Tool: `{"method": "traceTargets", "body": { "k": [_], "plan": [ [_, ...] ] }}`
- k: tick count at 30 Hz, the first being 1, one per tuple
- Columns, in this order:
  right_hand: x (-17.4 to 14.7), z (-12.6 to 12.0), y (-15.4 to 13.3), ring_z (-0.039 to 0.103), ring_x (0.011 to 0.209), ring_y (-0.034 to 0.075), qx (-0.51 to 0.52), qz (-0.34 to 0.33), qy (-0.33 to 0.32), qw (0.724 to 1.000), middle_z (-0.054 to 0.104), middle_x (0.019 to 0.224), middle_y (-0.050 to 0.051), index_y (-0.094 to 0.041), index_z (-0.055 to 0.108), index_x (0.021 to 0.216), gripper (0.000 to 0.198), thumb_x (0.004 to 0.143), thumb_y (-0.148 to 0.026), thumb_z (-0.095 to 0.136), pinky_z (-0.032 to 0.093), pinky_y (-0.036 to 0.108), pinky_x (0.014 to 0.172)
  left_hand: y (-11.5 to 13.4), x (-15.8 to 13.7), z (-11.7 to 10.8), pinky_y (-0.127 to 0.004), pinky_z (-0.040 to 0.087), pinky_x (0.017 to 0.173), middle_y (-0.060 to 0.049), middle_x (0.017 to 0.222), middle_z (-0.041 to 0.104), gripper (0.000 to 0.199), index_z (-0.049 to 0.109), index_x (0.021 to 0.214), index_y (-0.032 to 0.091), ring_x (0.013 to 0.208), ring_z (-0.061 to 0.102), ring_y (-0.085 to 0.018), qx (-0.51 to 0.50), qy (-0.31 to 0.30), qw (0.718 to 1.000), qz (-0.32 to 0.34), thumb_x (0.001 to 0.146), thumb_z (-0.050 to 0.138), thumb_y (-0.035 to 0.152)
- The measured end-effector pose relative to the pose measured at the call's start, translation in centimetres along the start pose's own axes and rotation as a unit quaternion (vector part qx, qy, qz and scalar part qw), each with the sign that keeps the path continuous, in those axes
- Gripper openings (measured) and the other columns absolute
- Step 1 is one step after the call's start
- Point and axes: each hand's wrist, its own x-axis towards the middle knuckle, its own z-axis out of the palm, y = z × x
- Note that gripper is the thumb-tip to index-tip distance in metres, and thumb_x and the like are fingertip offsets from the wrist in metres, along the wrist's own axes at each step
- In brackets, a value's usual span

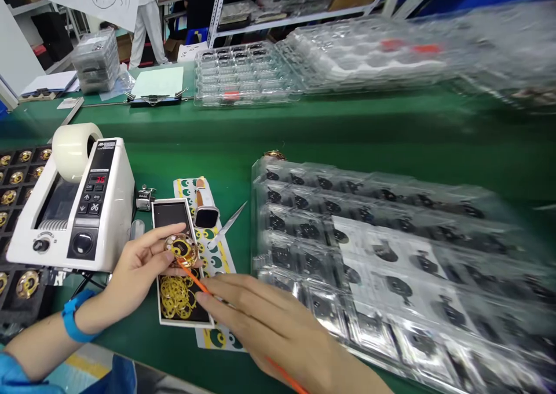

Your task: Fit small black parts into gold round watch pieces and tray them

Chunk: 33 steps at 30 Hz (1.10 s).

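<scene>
Between its thumb and fingers, my left hand (139,269) pinches a round gold part (181,248) with a yellow ring on its face. My right hand (273,324) grips a thin orange stick (194,278), whose tip meets the lower edge of the gold part. Below both hands lies a white-rimmed box (186,325) with a dark inside. Thin yellow rings (176,296) are heaped in its lower compartment. A white sheet of yellow and dark-green shapes (218,339) lies partly under the box. Beside the box are a square dark-faced watch (206,216) and a pointed metal tool (228,225).
A white tape dispenser (104,208) stands at left, near a black tray (43,301) of gold parts. Stacked clear trays (299,232) with dark parts spread across the right. More clear trays (243,75) and a clipboard (157,84) sit along the back. A person (147,29) stands beyond.
</scene>
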Motion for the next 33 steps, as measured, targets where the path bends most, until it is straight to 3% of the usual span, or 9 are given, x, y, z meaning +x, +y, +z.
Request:
{"method": "traceTargets", "body": {
  "k": [4,6,9,12,16,20,26,30,33],
  "plan": [
    [0.3,-0.5,0.0,0.069,0.092,0.022,-0.089,-0.053,-0.071,0.992,0.075,0.096,0.010,-0.010,0.068,0.100,0.039,0.097,-0.003,0.029,0.062,0.032,0.075,-0.3,0.2,-0.1,-0.030,0.059,0.080,-0.004,0.096,0.076,0.034,0.066,0.120,0.023,0.088,0.073,-0.019,0.022,0.019,1.000,-0.010,0.087,0.062,0.025],
    [0.3,-0.5,0.0,0.070,0.091,0.022,-0.094,-0.058,-0.073,0.991,0.075,0.096,0.009,-0.010,0.068,0.099,0.040,0.097,-0.003,0.029,0.062,0.033,0.075,-0.4,0.3,0.0,-0.030,0.059,0.081,-0.004,0.096,0.076,0.034,0.064,0.121,0.022,0.088,0.073,-0.019,0.016,0.024,0.999,-0.018,0.086,0.063,0.025],
    [0.0,-0.2,0.0,0.070,0.090,0.022,-0.070,-0.030,-0.018,0.997,0.074,0.095,0.010,-0.010,0.064,0.106,0.034,0.098,-0.005,0.032,0.062,0.034,0.076,-0.4,0.4,0.1,-0.033,0.058,0.085,-0.005,0.101,0.075,0.037,0.062,0.122,0.021,0.090,0.072,-0.020,0.000,0.020,1.000,-0.022,0.086,0.064,0.026],
    [0.1,0.1,-0.2,0.069,0.085,0.019,-0.019,0.051,0.053,0.997,0.072,0.089,0.010,-0.013,0.059,0.113,0.023,0.095,-0.006,0.046,0.062,0.031,0.073,-0.4,0.2,0.3,-0.034,0.058,0.088,-0.006,0.106,0.074,0.040,0.062,0.123,0.021,0.094,0.071,-0.020,0.000,0.006,1.000,-0.011,0.084,0.068,0.027],
    [0.6,0.9,-0.3,0.069,0.078,0.016,0.032,0.109,0.110,0.987,0.070,0.087,0.010,-0.014,0.058,0.112,0.026,0.091,-0.001,0.051,0.060,0.027,0.068,-0.6,-0.1,0.8,-0.029,0.058,0.083,-0.004,0.094,0.073,0.039,0.063,0.120,0.020,0.082,0.069,-0.016,-0.004,-0.019,1.000,-0.003,0.083,0.070,0.026],
    [0.2,2.1,-0.1,0.069,0.082,0.019,-0.016,0.076,0.113,0.991,0.071,0.087,0.014,-0.008,0.060,0.108,0.024,0.089,0.002,0.051,0.062,0.031,0.071,-1.0,-0.1,0.9,-0.025,0.057,0.080,-0.004,0.095,0.073,0.035,0.063,0.117,0.019,0.082,0.068,-0.013,-0.026,-0.024,0.999,-0.009,0.083,0.069,0.020],
    [-0.2,2.5,-0.1,0.071,0.089,0.028,-0.136,-0.044,0.028,0.989,0.073,0.096,0.021,0.000,0.064,0.103,0.029,0.092,0.000,0.037,0.064,0.040,0.074,-1.3,0.3,0.4,-0.026,0.056,0.080,-0.005,0.096,0.075,0.033,0.067,0.114,0.020,0.091,0.069,-0.018,-0.010,-0.006,0.999,-0.032,0.081,0.065,0.017],
    [0.2,1.9,0.1,0.071,0.088,0.026,-0.145,-0.054,0.002,0.988,0.074,0.094,0.016,-0.004,0.065,0.103,0.031,0.094,-0.001,0.035,0.063,0.038,0.074,-1.0,0.4,0.3,-0.027,0.058,0.077,-0.004,0.096,0.075,0.034,0.069,0.112,0.022,0.093,0.070,-0.019,-0.033,-0.002,0.997,-0.065,0.079,0.064,0.015],
    [0.2,1.5,0.2,0.070,0.089,0.023,-0.104,-0.029,0.026,0.994,0.073,0.093,0.014,-0.008,0.063,0.105,0.028,0.095,-0.002,0.037,0.062,0.035,0.073,-0.7,0.5,0.4,-0.024,0.059,0.073,-0.003,0.088,0.076,0.031,0.070,0.108,0.021,0.083,0.072,-0.016,-0.064,-0.013,0.995,-0.079,0.079,0.064,0.014]
  ]
}}
